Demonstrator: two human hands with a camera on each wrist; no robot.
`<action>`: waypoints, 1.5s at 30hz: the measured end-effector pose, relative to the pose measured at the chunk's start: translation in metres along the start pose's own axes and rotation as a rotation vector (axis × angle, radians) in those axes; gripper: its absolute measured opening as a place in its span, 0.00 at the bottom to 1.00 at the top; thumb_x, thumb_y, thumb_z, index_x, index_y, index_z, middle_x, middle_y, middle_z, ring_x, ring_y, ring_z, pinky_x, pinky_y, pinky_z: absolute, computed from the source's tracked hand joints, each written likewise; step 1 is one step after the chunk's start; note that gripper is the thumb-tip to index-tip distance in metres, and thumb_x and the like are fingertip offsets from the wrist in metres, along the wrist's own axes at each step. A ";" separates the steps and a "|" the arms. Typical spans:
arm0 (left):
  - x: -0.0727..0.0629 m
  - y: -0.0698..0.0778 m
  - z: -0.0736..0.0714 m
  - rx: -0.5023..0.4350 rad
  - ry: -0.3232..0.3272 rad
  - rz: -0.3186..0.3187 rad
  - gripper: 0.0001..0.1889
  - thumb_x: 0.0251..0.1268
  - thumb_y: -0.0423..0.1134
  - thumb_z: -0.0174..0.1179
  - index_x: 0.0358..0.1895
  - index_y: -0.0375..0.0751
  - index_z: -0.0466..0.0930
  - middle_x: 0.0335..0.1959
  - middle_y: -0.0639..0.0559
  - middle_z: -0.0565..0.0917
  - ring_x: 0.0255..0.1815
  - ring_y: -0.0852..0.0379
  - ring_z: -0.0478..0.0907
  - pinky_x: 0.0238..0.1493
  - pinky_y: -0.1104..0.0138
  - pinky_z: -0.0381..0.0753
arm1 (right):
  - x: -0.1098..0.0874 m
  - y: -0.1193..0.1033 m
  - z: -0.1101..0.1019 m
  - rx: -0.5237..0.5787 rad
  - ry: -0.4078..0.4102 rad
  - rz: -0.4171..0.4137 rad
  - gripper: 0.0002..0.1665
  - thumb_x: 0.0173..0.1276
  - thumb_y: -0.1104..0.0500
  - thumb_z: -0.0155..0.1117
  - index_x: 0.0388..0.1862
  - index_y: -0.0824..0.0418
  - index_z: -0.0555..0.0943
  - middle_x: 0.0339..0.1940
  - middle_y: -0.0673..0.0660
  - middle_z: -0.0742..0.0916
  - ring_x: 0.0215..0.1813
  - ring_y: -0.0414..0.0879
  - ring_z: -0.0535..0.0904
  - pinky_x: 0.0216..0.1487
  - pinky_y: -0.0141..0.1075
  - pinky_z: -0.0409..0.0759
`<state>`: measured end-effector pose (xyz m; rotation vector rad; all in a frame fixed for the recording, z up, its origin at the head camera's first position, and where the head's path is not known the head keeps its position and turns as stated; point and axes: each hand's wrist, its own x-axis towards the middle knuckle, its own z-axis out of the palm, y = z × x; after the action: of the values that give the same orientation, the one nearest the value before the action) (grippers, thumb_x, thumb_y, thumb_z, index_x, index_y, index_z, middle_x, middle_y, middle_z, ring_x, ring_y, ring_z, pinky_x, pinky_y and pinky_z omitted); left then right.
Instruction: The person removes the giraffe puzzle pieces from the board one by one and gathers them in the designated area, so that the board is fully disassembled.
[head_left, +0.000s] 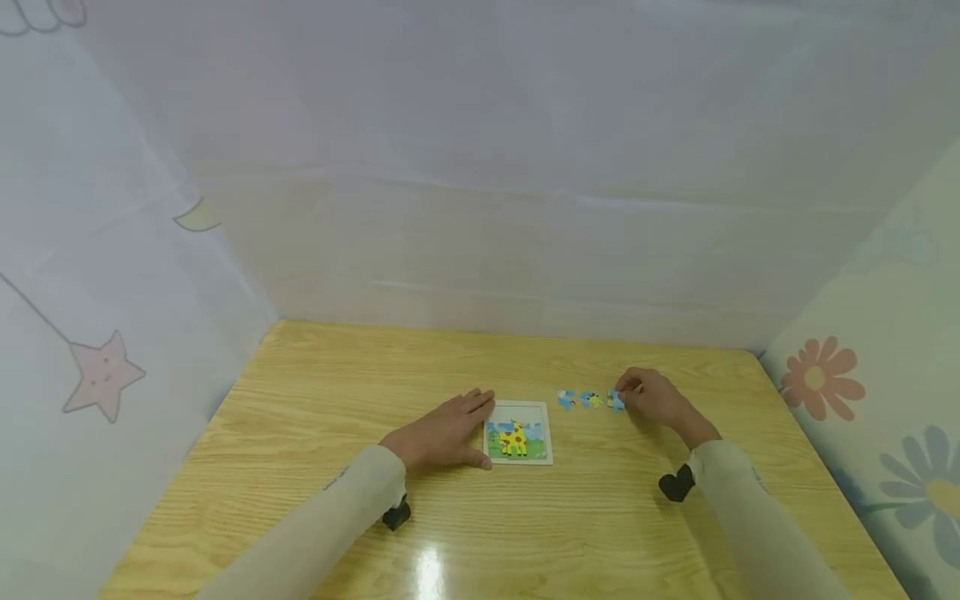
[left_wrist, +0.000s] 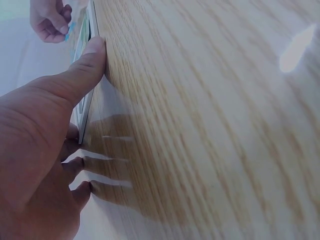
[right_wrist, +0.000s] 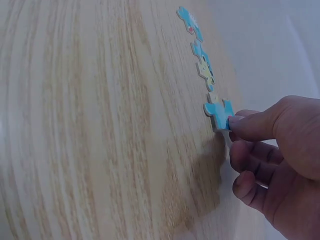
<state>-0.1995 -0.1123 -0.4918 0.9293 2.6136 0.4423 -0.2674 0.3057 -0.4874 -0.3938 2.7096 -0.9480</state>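
Observation:
A small square puzzle board [head_left: 528, 412] with a pale frame lies flat on the table. A yellow giraffe [head_left: 514, 439] with red spots fills its lower part, while its upper strip is bare white. My left hand [head_left: 447, 432] rests along the board's left side, its fingers extended, with the thumb [left_wrist: 92, 57] against the near edge. To the right, my right hand [head_left: 660, 398] pinches a blue-and-yellow puzzle piece [right_wrist: 221, 116] between thumb and fingers. Two more pieces lie left of it in a row: a blue-and-yellow one [right_wrist: 204, 66] and a mostly blue one [right_wrist: 191, 23].
The wooden table [head_left: 330, 383] has light grain and a bright reflection near its front. Pale cloth walls [head_left: 480, 250] with printed stars and flowers stand along its back and sides. A black device [head_left: 677, 483] sits at each wrist.

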 end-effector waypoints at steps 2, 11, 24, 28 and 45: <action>0.000 0.000 0.000 -0.004 0.002 -0.002 0.56 0.71 0.66 0.65 0.88 0.39 0.46 0.91 0.44 0.48 0.92 0.42 0.43 0.92 0.48 0.49 | 0.000 0.000 0.001 -0.011 0.007 -0.001 0.09 0.83 0.63 0.59 0.52 0.67 0.83 0.49 0.64 0.86 0.47 0.51 0.82 0.45 0.39 0.83; 0.000 0.002 0.000 -0.008 -0.008 -0.010 0.56 0.71 0.65 0.65 0.88 0.39 0.46 0.91 0.44 0.47 0.93 0.42 0.42 0.92 0.47 0.48 | 0.001 -0.021 0.012 0.005 0.045 -0.053 0.09 0.81 0.64 0.61 0.52 0.68 0.84 0.51 0.66 0.87 0.46 0.50 0.82 0.45 0.41 0.83; 0.001 0.001 0.000 -0.008 -0.004 -0.023 0.56 0.70 0.67 0.65 0.89 0.41 0.46 0.91 0.47 0.48 0.93 0.44 0.42 0.92 0.48 0.49 | 0.003 -0.109 0.060 -0.003 -0.116 -0.162 0.11 0.81 0.59 0.64 0.56 0.62 0.85 0.47 0.55 0.86 0.37 0.44 0.76 0.39 0.34 0.78; 0.000 0.002 -0.002 -0.010 -0.002 -0.017 0.56 0.71 0.66 0.65 0.88 0.40 0.47 0.91 0.46 0.48 0.92 0.43 0.43 0.91 0.47 0.50 | 0.008 -0.125 0.081 -0.057 -0.160 -0.213 0.10 0.79 0.57 0.67 0.54 0.58 0.86 0.46 0.51 0.85 0.41 0.42 0.78 0.44 0.36 0.80; 0.000 0.003 -0.001 -0.018 -0.008 -0.011 0.55 0.72 0.67 0.63 0.88 0.39 0.47 0.91 0.46 0.47 0.92 0.42 0.42 0.91 0.46 0.50 | 0.012 -0.143 0.110 -0.116 -0.229 -0.212 0.16 0.74 0.52 0.74 0.54 0.59 0.84 0.45 0.52 0.84 0.41 0.42 0.78 0.44 0.39 0.81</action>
<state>-0.1987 -0.1105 -0.4898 0.9092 2.6018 0.4574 -0.2201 0.1314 -0.4818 -0.7758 2.5554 -0.7446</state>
